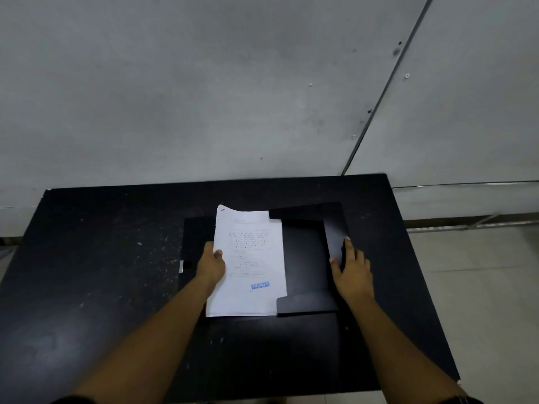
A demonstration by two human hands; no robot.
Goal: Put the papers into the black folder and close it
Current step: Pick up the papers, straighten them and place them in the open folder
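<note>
An open black folder (303, 258) lies in the middle of the black table (102, 272). A stack of white printed papers (250, 263) with a blue stamp near its lower edge rests across the folder's left part, its right edge tucked under the top and bottom flaps. My left hand (211, 265) grips the papers at their left edge, thumb on top. My right hand (351, 268) holds the folder's right side flap (335, 237), which is lifted and tilted up.
The table's far edge meets a grey wall (233, 83). Its right edge drops to a light tiled floor (481, 287). A small white label (181, 266) lies at the folder's left edge.
</note>
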